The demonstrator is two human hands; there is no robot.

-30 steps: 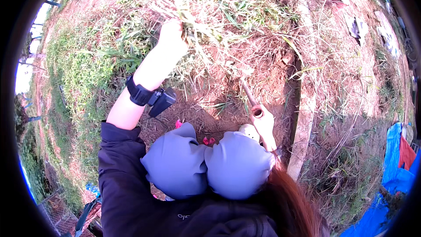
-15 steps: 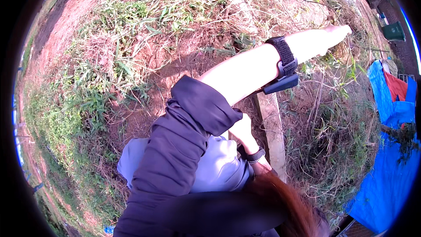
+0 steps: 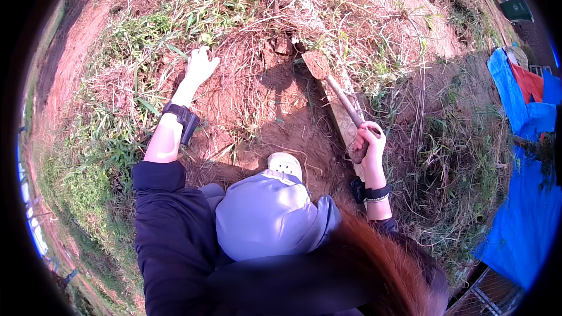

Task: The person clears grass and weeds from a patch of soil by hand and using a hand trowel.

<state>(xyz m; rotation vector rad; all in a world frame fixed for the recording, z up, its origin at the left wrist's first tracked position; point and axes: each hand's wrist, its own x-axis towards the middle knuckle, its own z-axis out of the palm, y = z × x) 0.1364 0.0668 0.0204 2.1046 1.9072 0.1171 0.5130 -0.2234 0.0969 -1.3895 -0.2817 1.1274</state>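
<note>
My right hand is wrapped round the wooden handle of a short garden trowel. Its flat blade, coated in soil, points up and left over the edge of a narrow concrete strip. On the left, my left hand reaches out over dug reddish soil beside green weeds. The fingers are loosely bent with the thumb apart, and I see nothing held in them. Dark straps circle both forearms.
Dry cut grass covers the ground to the right. Beyond it lies a blue tarp with a red piece on it. A green bin stands far right. My pale clog rests on soil below the hands.
My left arm has swung from far right across to the left over the weeds. My right hand has moved forward from beside my body, and the trowel now shows in it.
</note>
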